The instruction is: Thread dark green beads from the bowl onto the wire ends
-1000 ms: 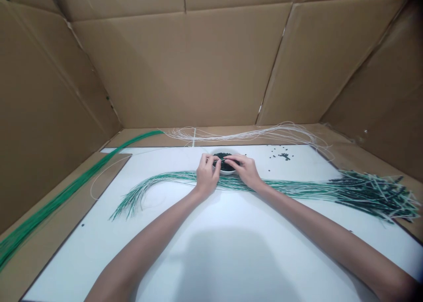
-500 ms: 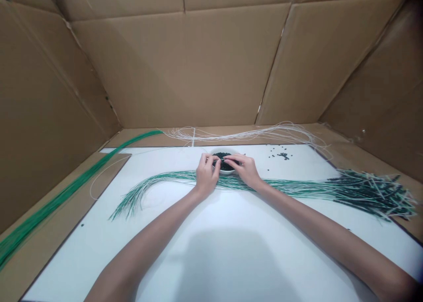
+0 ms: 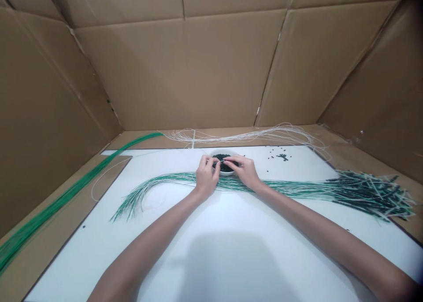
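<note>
Over a white bowl (image 3: pixel 228 174) of small dark beads (image 3: pixel 222 156), my left hand (image 3: pixel 206 175) and my right hand (image 3: pixel 246 171) meet with fingertips pinched close together. A thin white cord (image 3: pixel 222 161) spans the short gap between them. The left fingers are closed on this cord, and the right thumb and forefinger are closed at its other side. Whether a bead sits in the right fingertips is too small to make out. Under both wrists lies a long bundle of green and white strands (image 3: pixel 304 189), its right end thick with dark beads.
Loose dark beads (image 3: pixel 282 157) are scattered right of the bowl. White cords (image 3: pixel 224 139) lie along the back, and a green strand bundle (image 3: pixel 66 196) runs down the left side. Cardboard walls (image 3: pixel 185 73) enclose the white board (image 3: pixel 158 267).
The view has shifted very slightly. Both hands keep their pinch over the bowl, with no other visible change.
</note>
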A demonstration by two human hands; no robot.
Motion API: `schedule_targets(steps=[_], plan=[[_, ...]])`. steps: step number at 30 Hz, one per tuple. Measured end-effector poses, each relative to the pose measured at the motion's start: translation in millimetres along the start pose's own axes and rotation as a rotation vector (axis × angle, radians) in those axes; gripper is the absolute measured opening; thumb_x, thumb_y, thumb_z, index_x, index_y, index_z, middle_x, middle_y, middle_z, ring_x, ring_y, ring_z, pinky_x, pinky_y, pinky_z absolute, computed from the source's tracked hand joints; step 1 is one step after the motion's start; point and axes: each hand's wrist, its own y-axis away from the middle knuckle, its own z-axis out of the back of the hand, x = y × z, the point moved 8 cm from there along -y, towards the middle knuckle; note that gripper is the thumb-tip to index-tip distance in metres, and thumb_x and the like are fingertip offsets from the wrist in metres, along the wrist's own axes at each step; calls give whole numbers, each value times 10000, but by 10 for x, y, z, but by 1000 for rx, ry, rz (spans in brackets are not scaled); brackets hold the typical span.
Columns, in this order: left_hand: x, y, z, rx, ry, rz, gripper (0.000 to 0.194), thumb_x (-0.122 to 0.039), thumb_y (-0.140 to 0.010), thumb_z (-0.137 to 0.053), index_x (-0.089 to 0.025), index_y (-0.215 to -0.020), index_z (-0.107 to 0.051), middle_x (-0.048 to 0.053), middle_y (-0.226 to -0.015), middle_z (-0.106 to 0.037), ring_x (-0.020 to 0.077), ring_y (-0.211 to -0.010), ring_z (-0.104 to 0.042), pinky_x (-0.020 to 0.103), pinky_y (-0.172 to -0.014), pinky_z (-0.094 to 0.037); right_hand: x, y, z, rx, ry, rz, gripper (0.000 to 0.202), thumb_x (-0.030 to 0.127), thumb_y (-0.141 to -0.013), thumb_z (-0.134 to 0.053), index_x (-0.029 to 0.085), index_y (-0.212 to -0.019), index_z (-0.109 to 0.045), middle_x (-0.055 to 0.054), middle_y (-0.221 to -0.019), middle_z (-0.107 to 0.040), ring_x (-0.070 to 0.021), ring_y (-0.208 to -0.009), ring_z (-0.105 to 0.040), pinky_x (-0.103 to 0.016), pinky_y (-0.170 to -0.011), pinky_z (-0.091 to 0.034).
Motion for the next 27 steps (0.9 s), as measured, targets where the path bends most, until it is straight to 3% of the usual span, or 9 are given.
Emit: schedule_targets(steps=[14,27], plan=[[-77,24,-1,-37,-215,-148,137,-232,-837,-435,-180,-847,-561,43,-838,-516,134,-770,-508,230,-652,-430,130,-9,-29,31,232,275,185,277,-813,-502,201,-817,-671,-49,-792,-671,-174,-747,-595,-303,-701,-474],[-76,23,-9,-9,-183,-162,171,-231,-855,-418,-190,-858,-584,36,-844,-556,147,-820,-482,262,-746,-435,131,-9,-84,66,236,245,260,318,-836,-434,188,-834,-659,-68,-810,-665,-190,-768,-592,-324,-726,-463]])
